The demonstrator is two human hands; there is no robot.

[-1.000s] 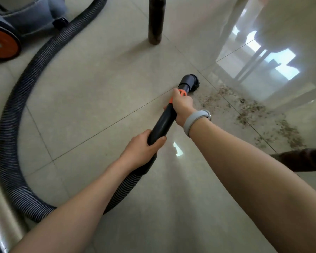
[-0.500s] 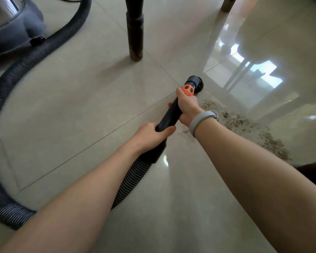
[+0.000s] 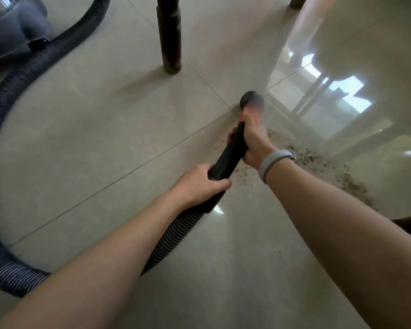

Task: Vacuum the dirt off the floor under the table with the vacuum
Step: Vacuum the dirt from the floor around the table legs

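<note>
left hand [image 3: 197, 184] fingers grip wand [image 3: 230, 153] | right hand [image 3: 255, 141] too | nozzle [image 3: 252, 102] now further beyond dirt [image 3: 318, 162]

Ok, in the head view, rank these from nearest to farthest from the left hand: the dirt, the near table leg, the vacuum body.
From the left hand, which grips the vacuum tube:
1. The dirt, just to its right on the floor.
2. The near table leg, ahead of it, standing on the tile.
3. The vacuum body, far off at the upper left, at the other end of the hose.
</note>
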